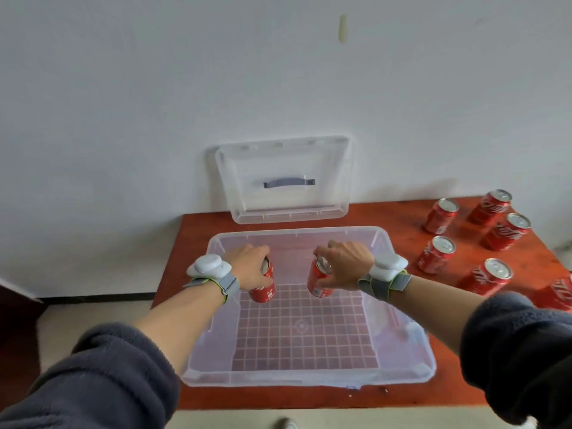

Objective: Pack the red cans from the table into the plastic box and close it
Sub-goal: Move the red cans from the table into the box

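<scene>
A clear plastic box [402,351] with a grid-patterned floor stands open on the red-brown table [402,218]. My left hand [250,267] grips a red can [263,291] from above, inside the box's far left part. My right hand [346,264] holds a second red can [317,281] from above, over the far middle of the box. Both cans hang upright, close to the floor of the box; whether they touch it I cannot tell. Several more red cans [436,253] stand on the table to the right of the box.
The clear lid [284,181] with a grey handle leans against the white wall behind the box. The table's left edge runs close to the box. Beige floor and a white shoe [286,424] show below the front edge.
</scene>
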